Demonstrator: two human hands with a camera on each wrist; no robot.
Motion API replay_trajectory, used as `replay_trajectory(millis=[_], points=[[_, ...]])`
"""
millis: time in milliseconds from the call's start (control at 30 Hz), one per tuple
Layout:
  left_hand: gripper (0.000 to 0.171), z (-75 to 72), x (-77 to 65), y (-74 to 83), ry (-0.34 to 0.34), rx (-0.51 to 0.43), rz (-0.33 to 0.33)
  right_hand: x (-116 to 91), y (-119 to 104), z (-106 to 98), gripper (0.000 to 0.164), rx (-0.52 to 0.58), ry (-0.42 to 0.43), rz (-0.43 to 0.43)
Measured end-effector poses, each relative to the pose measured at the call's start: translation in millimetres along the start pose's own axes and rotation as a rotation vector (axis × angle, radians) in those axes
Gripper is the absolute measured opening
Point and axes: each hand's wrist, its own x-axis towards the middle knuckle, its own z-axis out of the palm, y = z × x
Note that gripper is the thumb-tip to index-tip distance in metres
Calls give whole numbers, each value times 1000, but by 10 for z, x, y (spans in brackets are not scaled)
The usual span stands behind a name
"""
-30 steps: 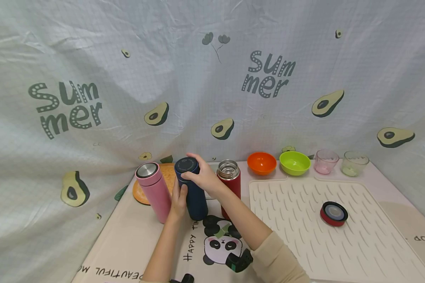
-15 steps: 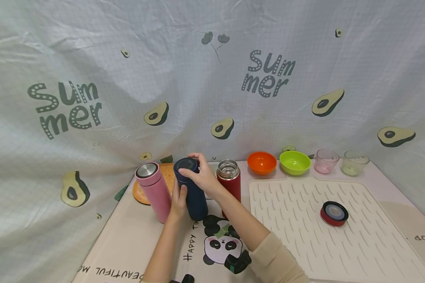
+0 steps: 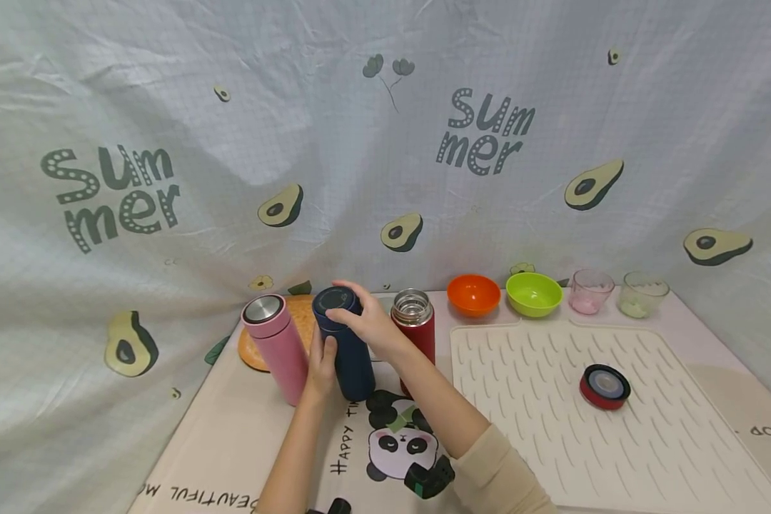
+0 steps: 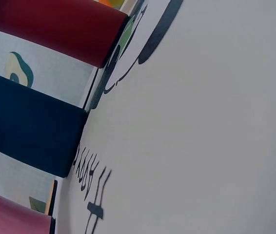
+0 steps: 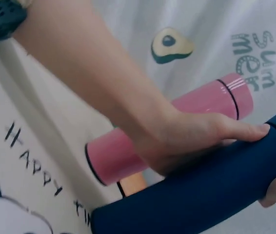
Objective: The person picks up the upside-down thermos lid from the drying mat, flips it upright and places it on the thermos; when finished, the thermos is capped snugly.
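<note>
A navy blue thermos flask [image 3: 353, 368] stands upright on the table with its lid [image 3: 335, 298] on top. My left hand [image 3: 322, 363] holds the flask's body from the left side; in the right wrist view its thumb lies along the upper body. With thumb and fingers, my right hand [image 3: 374, 325] grips the lid from the right. To the left is a pink thermos flask [image 3: 280, 357] with a silver-topped lid. On the right stands a red thermos flask [image 3: 424, 335], its steel mouth uncovered and its lower part partly behind my right arm.
A red and black lid [image 3: 605, 387] lies on the cream ridged mat [image 3: 540, 428] at right. Behind the mat are an orange bowl [image 3: 473, 295], a green bowl [image 3: 534, 295], a pink glass [image 3: 590, 291] and a greenish glass [image 3: 642, 295]. An orange round board [image 3: 252, 351] lies behind the flasks.
My right hand's fingers and thumb have shifted slightly around the navy lid. The left hand keeps its hold on the body. The head view has drifted a little.
</note>
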Motion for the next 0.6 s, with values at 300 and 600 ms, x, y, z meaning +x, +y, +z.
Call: replay_trajectory(millis=[300, 600], points=[[62, 10, -5, 22, -2, 1, -30, -10, 33, 23, 59, -27, 38, -4], [55, 8, 7, 65, -16, 19, -16, -45, -5, 19, 58, -87, 54, -99]])
